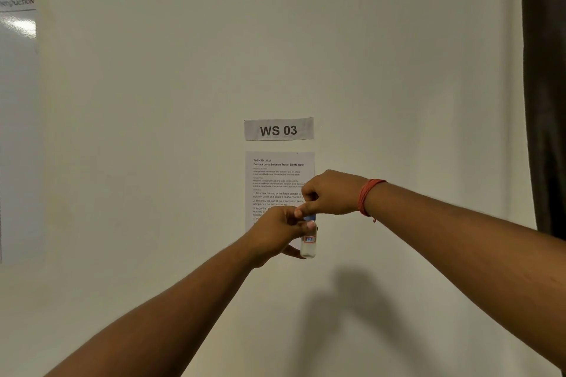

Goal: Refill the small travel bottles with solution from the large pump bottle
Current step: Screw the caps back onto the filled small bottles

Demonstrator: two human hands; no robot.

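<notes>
Both arms are raised before a pale wall, so no worktop shows. The left hand (277, 231) curls its fingers round a small clear plastic travel bottle (308, 243), held upright in the air in front of a printed instruction sheet (277, 173). The right hand (329, 193) pinches the bottle's blue cap (310, 218) from above. Judging by this grip, the cap is being turned; it should go best with the bottle kept vertical and steady, the fingertips twisting only the cap, so no solution spills. The large pump bottle is out of view.
</notes>
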